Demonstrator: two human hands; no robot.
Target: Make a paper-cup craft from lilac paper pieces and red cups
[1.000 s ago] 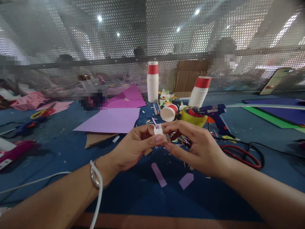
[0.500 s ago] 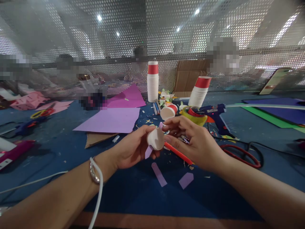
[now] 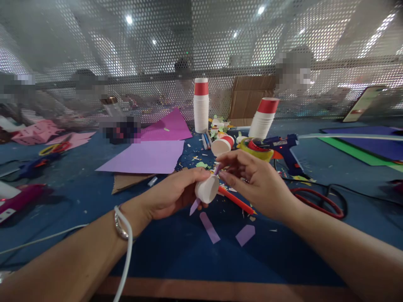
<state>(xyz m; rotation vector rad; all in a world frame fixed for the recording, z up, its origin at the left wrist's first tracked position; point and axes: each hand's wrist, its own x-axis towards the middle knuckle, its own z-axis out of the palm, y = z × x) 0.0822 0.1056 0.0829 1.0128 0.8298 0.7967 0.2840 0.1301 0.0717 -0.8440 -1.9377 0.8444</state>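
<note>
My left hand [image 3: 178,188] is closed around a small white paper cup [image 3: 207,189], its round end turned toward my right hand. A purple paper strip [image 3: 194,206] sticks out from the cup's lower left side. Another purple strip [image 3: 217,168] stands up at the cup's upper edge, and the thumb and fingertips of my right hand [image 3: 248,174] pinch it. On the table below lie two loose purple paper pieces, a long strip [image 3: 209,227] and a shorter pointed one [image 3: 245,235]. An orange pencil [image 3: 237,201] lies just behind the cup.
Two stacks of paper cups [image 3: 201,109] [image 3: 263,118] stand at the back. A blue glue gun [image 3: 285,152] rests by a yellow tape roll [image 3: 256,150] at right, its cable alongside. Lilac paper [image 3: 146,157] lies left, with scraps scattered around the middle.
The cup has tilted slightly in my left hand, and its lower strip now shows narrower. My right fingers have closed in on the upper strip. The view has shifted slightly.
</note>
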